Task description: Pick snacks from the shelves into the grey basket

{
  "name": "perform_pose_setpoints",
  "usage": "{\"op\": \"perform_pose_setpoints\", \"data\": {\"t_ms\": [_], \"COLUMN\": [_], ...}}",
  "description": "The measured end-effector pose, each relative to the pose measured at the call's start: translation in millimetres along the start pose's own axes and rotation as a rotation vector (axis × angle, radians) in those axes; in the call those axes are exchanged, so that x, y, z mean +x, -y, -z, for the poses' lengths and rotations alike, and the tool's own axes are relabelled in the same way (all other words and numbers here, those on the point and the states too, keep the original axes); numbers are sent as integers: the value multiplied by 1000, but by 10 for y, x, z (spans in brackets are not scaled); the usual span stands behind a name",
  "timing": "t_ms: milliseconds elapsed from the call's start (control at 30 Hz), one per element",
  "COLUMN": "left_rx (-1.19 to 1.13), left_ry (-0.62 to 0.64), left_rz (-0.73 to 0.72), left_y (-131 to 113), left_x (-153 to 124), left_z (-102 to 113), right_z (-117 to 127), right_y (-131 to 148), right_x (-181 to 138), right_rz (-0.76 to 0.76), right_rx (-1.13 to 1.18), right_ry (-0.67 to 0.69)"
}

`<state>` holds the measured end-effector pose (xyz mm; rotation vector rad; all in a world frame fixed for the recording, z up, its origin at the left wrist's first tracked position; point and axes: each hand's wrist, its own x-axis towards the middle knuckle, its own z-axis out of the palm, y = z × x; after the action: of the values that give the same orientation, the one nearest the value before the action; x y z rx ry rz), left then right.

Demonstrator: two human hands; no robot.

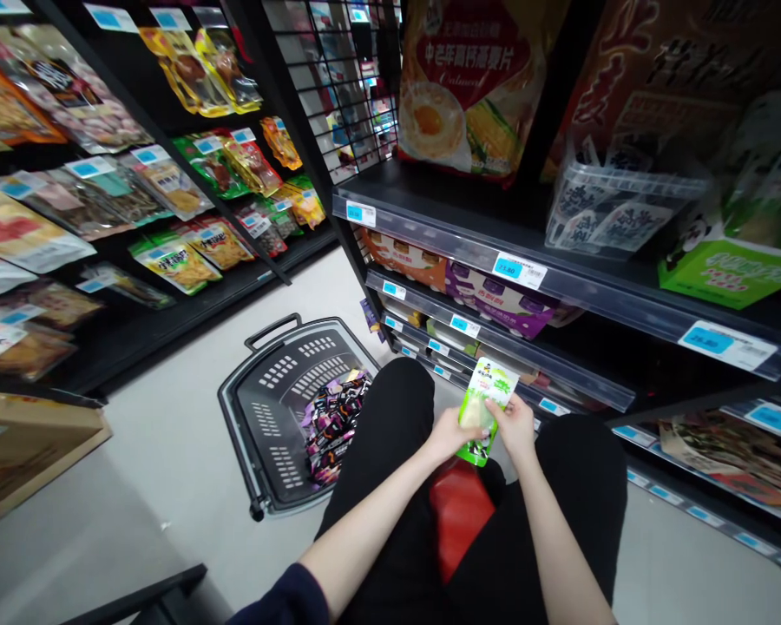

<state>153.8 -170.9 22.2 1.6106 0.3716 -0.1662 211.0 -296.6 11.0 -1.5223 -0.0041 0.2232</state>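
Observation:
Between my knees I hold up a small green and white snack packet (475,401), with a panda printed near its lower end. My left hand (452,434) grips its left edge, the fingers lying across the front. On the right edge is my right hand (515,425), its thumb pressed on the packet's face. Below the packet, between my legs, a red surface (461,512) shows; I cannot make out what it is. Beside my left knee a dark grey shopping basket (266,434) stands on the floor, holding a pile of small purple and black wrapped packets (338,421).
Shelves (456,239) rise close in front and to the right, carrying an oatmeal bag (472,87), a clear plastic tub (618,208) of packets and a green display box (732,265). Bagged snacks (175,260) fill the left shelves. A cardboard box (32,451) is at the lower left.

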Motion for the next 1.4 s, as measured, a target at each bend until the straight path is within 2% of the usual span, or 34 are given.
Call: {"op": "perform_pose_setpoints", "data": {"t_ms": [67, 200, 300, 400, 567, 867, 1000, 1200, 1300, 1400], "left_rx": [-17, -71, -101, -121, -142, -163, -135, -189, -270, -344], "left_ry": [-58, -182, -212, -215, -159, -35, -41, -92, -103, -34], "left_rz": [-62, -151, -167, -164, -146, -156, -161, -106, -56, 16], "left_y": [-28, -56, -38, -12, -18, -60, -57, -16, 23, 46], "left_x": [-14, -17, 4, 22, 10, -16, -8, 27, 57, 61], "left_z": [0, 51, 97, 111, 89, 47, 50, 60, 70, 64], "right_z": [4, 98, 254, 369, 325, 115, 81, 80, 54, 28], "right_y": [21, 94, 175, 234, 243, 103, 34, 43, 64, 97], "right_x": [-1, 26, 47, 49, 32, -5, -7, -19, -30, -32], "right_rz": [-9, -104, -147, -174, -190, -136, -88, -80, -98, -84], "right_rx": [56, 343, 458, 499, 496, 402, 252, 167, 224, 356], "right_ry": [-13, -89, -175, -191, -163, 52, 84, 114, 125, 122]}}
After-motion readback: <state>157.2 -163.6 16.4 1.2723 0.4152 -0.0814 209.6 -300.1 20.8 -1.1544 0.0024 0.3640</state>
